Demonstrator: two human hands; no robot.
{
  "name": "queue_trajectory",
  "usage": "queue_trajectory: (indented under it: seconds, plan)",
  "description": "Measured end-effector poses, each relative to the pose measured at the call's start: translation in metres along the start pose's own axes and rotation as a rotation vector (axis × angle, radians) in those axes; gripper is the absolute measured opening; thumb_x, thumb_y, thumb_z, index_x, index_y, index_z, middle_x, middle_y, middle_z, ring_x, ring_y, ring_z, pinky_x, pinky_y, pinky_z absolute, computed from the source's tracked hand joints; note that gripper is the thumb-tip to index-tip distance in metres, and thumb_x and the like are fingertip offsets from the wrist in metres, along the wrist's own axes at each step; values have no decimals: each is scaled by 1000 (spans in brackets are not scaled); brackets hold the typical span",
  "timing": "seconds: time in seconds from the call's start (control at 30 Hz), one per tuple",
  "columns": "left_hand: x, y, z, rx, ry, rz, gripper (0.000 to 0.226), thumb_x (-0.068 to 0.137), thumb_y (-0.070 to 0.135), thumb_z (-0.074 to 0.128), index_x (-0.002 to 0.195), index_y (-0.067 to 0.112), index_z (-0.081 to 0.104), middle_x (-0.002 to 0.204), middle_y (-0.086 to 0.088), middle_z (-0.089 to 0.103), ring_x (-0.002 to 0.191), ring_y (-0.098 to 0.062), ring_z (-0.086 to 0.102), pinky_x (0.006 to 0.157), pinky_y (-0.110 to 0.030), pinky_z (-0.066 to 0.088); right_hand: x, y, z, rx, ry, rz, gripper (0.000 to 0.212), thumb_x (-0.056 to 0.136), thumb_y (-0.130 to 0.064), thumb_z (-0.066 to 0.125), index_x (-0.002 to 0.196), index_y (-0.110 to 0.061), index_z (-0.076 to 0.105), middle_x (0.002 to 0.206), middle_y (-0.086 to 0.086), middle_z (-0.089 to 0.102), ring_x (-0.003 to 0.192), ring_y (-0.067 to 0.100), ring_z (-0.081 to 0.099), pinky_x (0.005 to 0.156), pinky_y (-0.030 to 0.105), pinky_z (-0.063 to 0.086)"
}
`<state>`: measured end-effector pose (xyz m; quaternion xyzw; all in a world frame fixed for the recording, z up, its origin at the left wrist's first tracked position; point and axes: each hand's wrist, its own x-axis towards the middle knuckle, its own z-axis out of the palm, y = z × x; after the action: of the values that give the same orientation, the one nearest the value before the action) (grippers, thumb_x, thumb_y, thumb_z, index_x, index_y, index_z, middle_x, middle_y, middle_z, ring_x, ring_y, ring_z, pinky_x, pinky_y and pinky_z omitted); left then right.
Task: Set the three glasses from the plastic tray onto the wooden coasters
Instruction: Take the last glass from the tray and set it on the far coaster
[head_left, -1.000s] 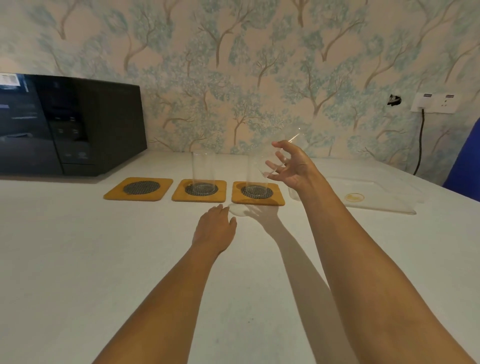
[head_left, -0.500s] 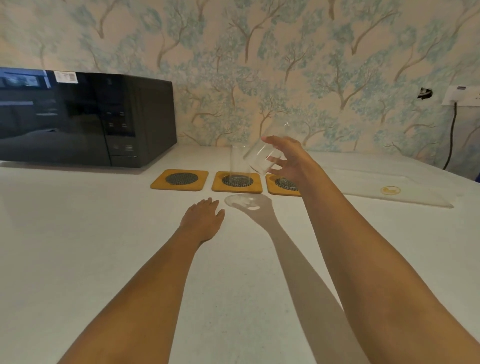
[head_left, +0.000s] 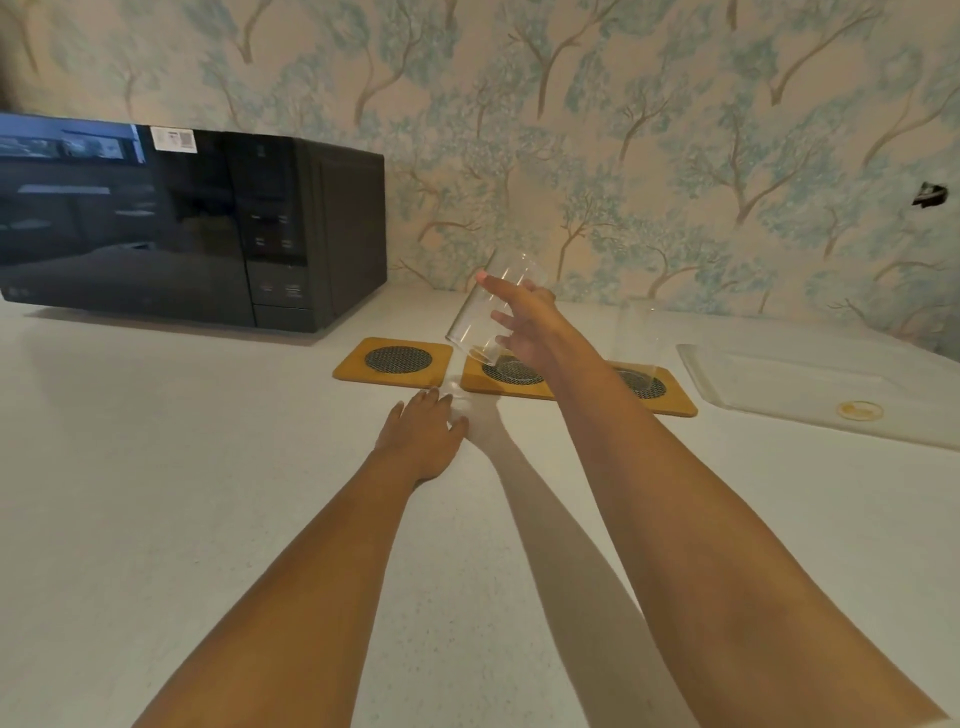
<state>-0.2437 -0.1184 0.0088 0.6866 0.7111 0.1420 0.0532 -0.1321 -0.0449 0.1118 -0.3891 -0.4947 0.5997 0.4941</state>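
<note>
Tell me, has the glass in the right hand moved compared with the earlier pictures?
Yes. The glass has travelled left: one second ago it hung above the right coaster, and now it is tilted near the middle coaster's left edge.

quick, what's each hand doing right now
Left hand: open, palm down on the white countertop, holding nothing.
Right hand: closed around a tilted clear drinking glass, above the wooden coasters.
</note>
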Motion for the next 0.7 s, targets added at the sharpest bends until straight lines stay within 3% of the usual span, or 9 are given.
queue_trajectory:
  seconds: [0.27,0.5,0.57,0.7]
  plan:
    - [3,0,-2,3,-52,-43,54,104,38,22,151,13,20,160,-5,21,149,-22,17,122,-44,11,35,11,33,-50,-7,54,83,87,-17,62,149,-14,7,155,10,19,143,30,24,115,47,20]
    - [-5,8,-11,2,-60,-92,51,105,32,18,152,15,15,161,-4,19,149,-24,16,122,-41,12,61,32,56,-166,3,-4,80,82,-14,70,142,-15,17,147,13,32,133,28,38,100,37,34]
    - [-9,11,-15,-27,-65,-113,52,104,35,19,153,16,15,162,-3,18,150,-25,15,122,-41,13,66,37,61,-188,13,-24,76,81,-13,72,138,-15,21,142,12,37,129,26,40,91,32,33]
    - [-12,11,-17,0,-62,-106,53,104,36,24,153,20,14,162,-3,13,150,-25,11,122,-39,12,75,46,69,-199,0,-26,77,79,-14,75,135,-15,23,143,13,37,129,28,41,90,30,33]
